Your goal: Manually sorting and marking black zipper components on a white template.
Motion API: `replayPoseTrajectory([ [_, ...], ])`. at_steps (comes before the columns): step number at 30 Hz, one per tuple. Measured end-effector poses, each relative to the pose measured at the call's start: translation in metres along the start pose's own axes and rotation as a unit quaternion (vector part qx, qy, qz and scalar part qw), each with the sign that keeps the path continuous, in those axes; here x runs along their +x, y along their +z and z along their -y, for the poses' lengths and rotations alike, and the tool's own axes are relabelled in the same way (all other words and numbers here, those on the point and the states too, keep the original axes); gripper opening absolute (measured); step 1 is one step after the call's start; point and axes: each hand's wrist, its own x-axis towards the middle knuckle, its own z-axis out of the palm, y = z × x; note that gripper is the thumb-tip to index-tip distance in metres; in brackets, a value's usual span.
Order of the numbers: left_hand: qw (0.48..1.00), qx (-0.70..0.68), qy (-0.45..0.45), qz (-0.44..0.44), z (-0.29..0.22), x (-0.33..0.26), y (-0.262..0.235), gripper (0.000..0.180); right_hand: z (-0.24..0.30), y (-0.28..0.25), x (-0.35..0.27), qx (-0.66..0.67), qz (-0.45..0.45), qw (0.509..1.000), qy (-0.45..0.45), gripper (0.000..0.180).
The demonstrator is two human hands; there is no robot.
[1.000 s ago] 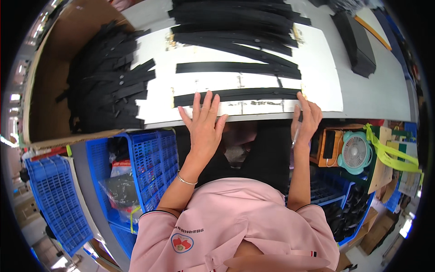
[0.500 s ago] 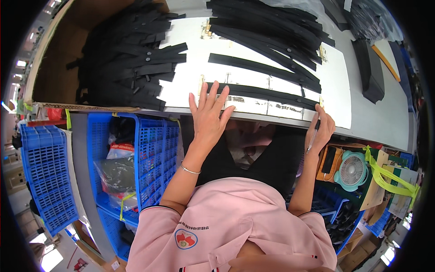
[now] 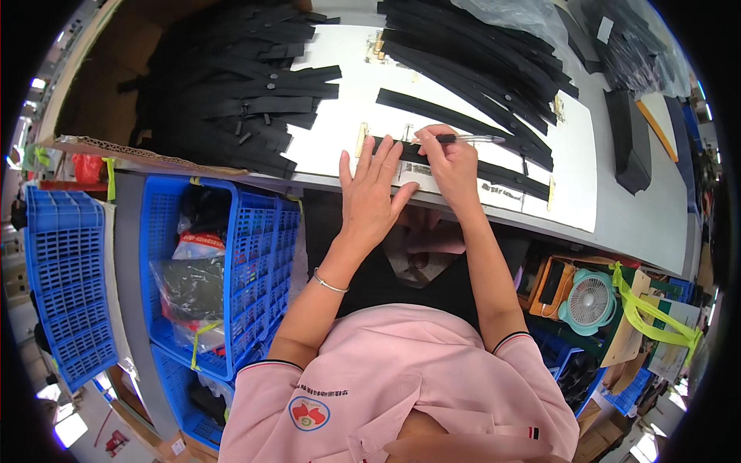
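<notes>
A black zipper (image 3: 513, 179) lies straight across the white board (image 3: 573, 158) near the table's front edge. My left hand (image 3: 373, 184) rests flat on its left end with the fingers stretched out. Close beside it, my right hand (image 3: 454, 166) is closed round a pen (image 3: 480, 139) with a clear barrel, which points to the right. The fingertips of that hand are at the zipper, left of its middle; the pen's other end is hidden. Another black zipper (image 3: 444, 115) lies just beyond, slanting down to the right. Dark marks show on the board along its front strip.
A heap of black zippers (image 3: 216, 92) spills from a cardboard box (image 3: 93, 92) at left. More zippers (image 3: 478, 54) lie stacked at the back. Blue crates (image 3: 266, 270) stand below the table at left. A small turquoise fan (image 3: 591, 301) stands at right.
My right hand, with the pen, has moved left from the zipper's right end to near my left hand. My left hand stays on the left end. The view has shifted slightly.
</notes>
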Motion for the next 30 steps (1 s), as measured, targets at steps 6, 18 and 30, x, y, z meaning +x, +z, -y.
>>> replayPoseTrajectory([
  [6, 1.000, -0.004, -0.003, -0.003, 0.0010, -0.0009, 0.0008, 0.067, -0.0059, 0.0039, 0.0018, -0.047, -0.004, 0.998, -0.045, 0.030],
  [18, 1.000, 0.013, 0.007, -0.004, 0.0008, 0.0001, 0.0018, 0.073, -0.0073, 0.0065, 0.0021, -0.107, 0.004, 0.988, -0.110, 0.029],
  [30, 1.000, 0.027, 0.002, 0.003, 0.0003, 0.0012, 0.0008, 0.070, -0.0056, 0.0007, -0.0003, -0.048, 0.072, 0.995, -0.047, 0.021],
])
